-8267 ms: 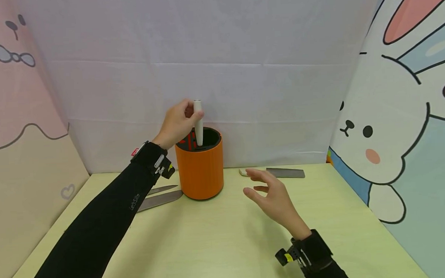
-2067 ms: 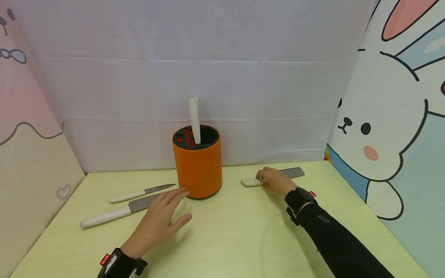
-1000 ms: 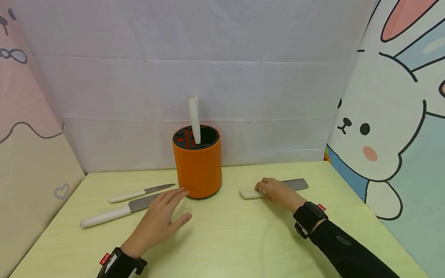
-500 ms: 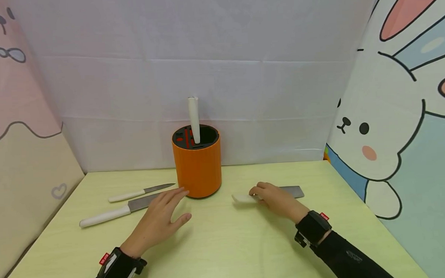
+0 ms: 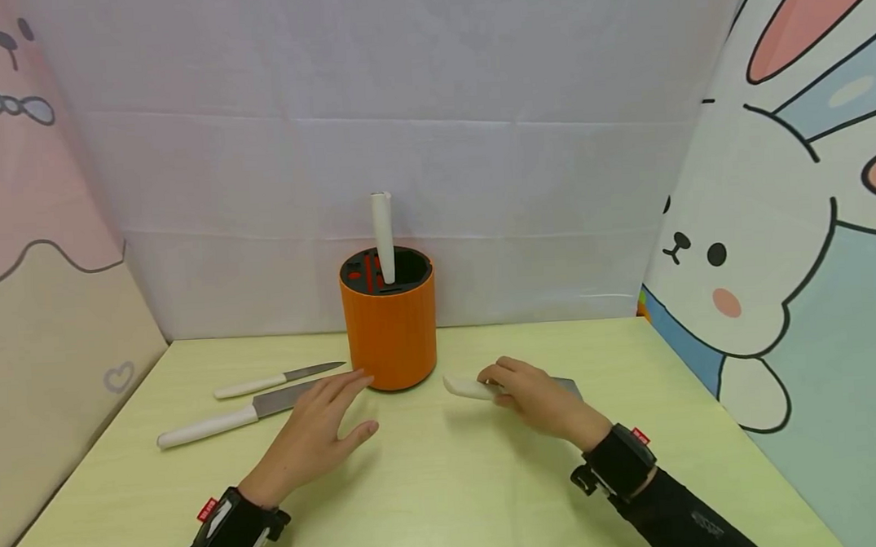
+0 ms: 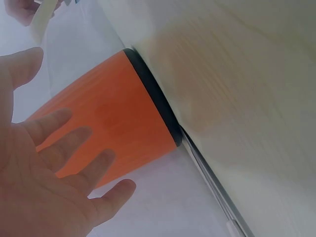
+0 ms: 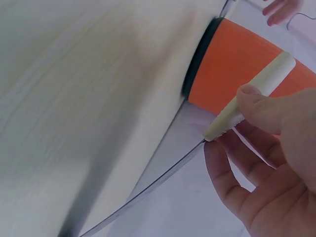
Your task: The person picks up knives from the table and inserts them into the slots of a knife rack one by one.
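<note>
My right hand (image 5: 535, 396) pinches the white handle of a broad-bladed knife (image 7: 256, 89) between thumb and fingers. The handle end is lifted and points left, while the blade slants down to the right, partly behind the hand. My left hand (image 5: 309, 438) hovers with straight, spread fingers beside the orange knife holder (image 5: 391, 341), holding nothing. A white-handled knife (image 5: 382, 235) stands upright in the holder's black slotted top. Left of it lie a large knife (image 5: 210, 428), its blade partly covered by the left hand, and a smaller knife (image 5: 252, 387).
The pale wooden table (image 5: 448, 501) backs onto a white cloth screen (image 5: 515, 180). Cartoon panels stand at both sides, with a rabbit panel (image 5: 762, 292) on the right.
The right hand has drawn the broad knife toward me and left, raising its handle end off the table. Earlier, the left hand let go of the knife in the holder and came down beside it.
</note>
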`<action>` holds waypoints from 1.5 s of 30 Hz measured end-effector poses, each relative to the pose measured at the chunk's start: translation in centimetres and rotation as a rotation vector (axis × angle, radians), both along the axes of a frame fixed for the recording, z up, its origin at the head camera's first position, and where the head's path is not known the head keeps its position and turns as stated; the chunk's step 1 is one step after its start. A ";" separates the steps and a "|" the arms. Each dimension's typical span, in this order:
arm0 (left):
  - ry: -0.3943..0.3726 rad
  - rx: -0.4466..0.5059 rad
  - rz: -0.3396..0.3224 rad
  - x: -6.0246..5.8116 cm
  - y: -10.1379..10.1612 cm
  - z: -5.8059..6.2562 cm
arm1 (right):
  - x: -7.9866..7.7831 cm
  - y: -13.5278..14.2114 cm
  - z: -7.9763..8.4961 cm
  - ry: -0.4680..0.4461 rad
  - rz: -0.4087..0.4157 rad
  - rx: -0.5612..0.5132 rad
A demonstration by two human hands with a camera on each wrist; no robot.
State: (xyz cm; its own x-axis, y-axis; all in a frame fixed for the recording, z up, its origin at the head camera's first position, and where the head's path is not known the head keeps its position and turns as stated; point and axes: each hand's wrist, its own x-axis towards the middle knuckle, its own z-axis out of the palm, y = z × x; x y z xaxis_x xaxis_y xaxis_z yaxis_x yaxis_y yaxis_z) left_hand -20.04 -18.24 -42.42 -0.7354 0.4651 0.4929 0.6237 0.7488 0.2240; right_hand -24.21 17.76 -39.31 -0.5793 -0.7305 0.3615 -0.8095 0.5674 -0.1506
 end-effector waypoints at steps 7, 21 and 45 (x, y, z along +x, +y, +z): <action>-0.009 -0.004 0.008 0.1 0.0 0.0 | 0.6 -0.3 1.2 -0.015 0.003 -0.112; -0.010 -0.005 0.002 0.1 -0.1 0.0 | 1.1 -0.8 3.0 -0.096 -0.033 -0.290; -0.090 0.059 -0.025 0.1 0.3 0.3 | 2.7 -3.6 5.0 -0.223 -0.081 -0.609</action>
State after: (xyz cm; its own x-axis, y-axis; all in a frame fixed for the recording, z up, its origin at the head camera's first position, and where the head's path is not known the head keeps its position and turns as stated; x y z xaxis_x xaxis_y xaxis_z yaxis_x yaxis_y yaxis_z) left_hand -19.92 -17.95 -42.14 -0.7664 0.4559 0.4526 0.6175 0.7170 0.3234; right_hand -21.47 14.21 -34.35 -0.7331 -0.3840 0.5614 -0.6797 0.3855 -0.6240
